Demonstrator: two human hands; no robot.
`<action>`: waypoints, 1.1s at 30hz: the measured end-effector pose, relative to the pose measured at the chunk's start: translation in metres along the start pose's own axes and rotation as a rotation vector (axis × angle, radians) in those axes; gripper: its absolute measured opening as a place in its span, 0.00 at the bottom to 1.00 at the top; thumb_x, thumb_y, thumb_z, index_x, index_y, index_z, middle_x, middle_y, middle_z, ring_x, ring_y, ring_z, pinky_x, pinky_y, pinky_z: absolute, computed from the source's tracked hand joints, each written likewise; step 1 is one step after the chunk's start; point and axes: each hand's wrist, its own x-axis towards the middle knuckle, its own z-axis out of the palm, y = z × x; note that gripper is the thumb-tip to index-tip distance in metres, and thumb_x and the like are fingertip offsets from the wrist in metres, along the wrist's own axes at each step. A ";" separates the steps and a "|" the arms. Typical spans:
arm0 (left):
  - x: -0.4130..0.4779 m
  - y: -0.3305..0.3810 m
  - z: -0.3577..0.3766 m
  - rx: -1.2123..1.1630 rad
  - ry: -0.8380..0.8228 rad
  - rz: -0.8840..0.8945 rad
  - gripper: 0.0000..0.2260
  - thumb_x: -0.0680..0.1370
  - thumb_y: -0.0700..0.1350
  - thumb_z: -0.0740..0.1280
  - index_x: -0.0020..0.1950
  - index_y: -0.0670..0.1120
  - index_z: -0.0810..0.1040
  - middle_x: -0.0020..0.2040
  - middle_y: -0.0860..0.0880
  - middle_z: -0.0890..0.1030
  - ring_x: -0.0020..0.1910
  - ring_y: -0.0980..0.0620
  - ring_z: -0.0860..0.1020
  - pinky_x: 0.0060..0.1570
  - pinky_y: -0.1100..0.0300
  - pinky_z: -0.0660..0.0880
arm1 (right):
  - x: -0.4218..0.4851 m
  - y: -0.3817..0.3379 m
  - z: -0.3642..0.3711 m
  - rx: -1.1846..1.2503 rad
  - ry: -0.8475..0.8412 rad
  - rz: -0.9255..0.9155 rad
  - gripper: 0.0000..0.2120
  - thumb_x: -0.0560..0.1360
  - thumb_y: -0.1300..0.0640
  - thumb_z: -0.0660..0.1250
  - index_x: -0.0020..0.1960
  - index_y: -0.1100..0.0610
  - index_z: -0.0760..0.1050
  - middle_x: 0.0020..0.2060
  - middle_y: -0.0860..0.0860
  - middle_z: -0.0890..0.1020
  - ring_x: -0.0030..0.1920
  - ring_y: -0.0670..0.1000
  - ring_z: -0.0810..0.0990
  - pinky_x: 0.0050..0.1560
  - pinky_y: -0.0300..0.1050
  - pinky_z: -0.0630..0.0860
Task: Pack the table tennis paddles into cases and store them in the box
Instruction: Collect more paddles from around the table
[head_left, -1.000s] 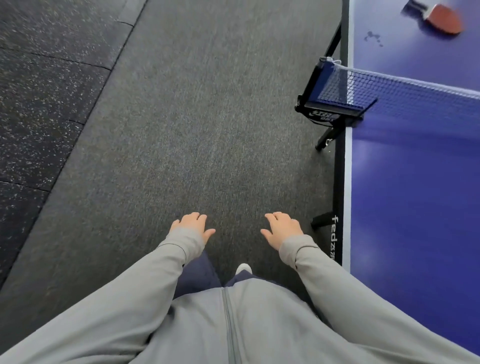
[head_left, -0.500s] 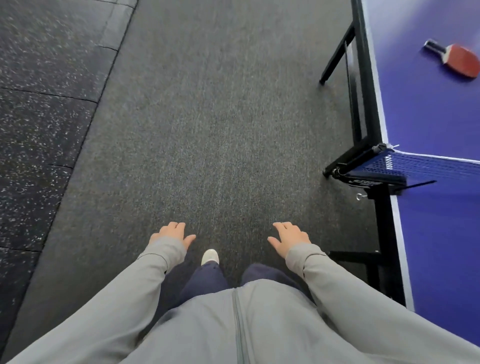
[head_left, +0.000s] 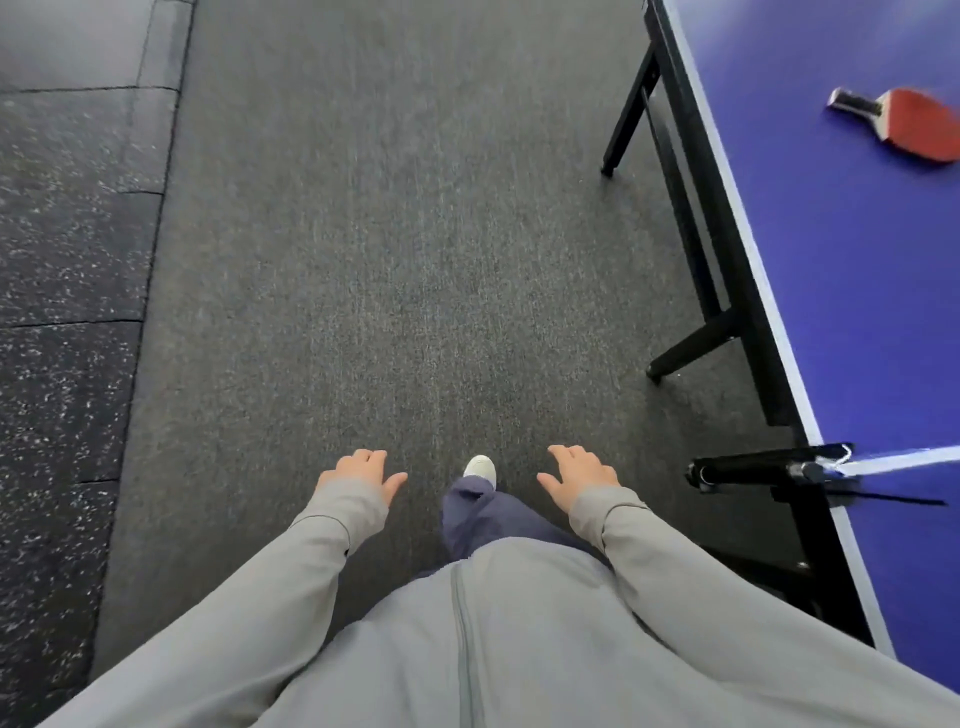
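Note:
A red table tennis paddle (head_left: 914, 124) with a dark handle lies flat on the blue table (head_left: 841, 291) at the upper right, partly cut by the frame edge. My left hand (head_left: 361, 470) and my right hand (head_left: 579, 475) hang in front of me over the grey carpet, fingers relaxed and holding nothing. Both hands are far from the paddle, to its lower left. No case or box is in view.
The net post clamp (head_left: 763, 470) juts out from the table's side at my right. Black table legs (head_left: 691, 343) stand on the grey carpet (head_left: 415, 260). Dark speckled rubber flooring (head_left: 62, 291) lies to the left. My white shoe (head_left: 480, 467) steps forward.
I have walked forward along the table's side: the net post slid from ahead to beside me and the paddle has come closer. Both hands stay empty.

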 end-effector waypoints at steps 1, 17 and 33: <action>0.012 0.006 -0.017 0.010 0.001 0.011 0.25 0.81 0.59 0.51 0.74 0.48 0.59 0.72 0.48 0.65 0.70 0.47 0.65 0.64 0.51 0.68 | 0.010 0.001 -0.013 0.028 0.001 0.015 0.24 0.79 0.45 0.56 0.73 0.52 0.59 0.69 0.53 0.67 0.70 0.55 0.65 0.66 0.53 0.64; 0.220 0.132 -0.252 0.280 0.077 0.412 0.25 0.80 0.59 0.54 0.73 0.49 0.60 0.71 0.48 0.66 0.69 0.47 0.66 0.64 0.51 0.66 | 0.123 0.027 -0.171 0.415 0.105 0.388 0.24 0.79 0.44 0.55 0.73 0.51 0.59 0.69 0.53 0.67 0.69 0.55 0.65 0.66 0.53 0.65; 0.306 0.317 -0.392 0.552 0.138 1.046 0.25 0.79 0.58 0.56 0.73 0.47 0.62 0.71 0.49 0.66 0.70 0.47 0.65 0.65 0.52 0.64 | 0.155 0.034 -0.269 0.829 0.321 0.798 0.25 0.80 0.45 0.55 0.74 0.51 0.56 0.71 0.53 0.65 0.70 0.54 0.63 0.67 0.52 0.63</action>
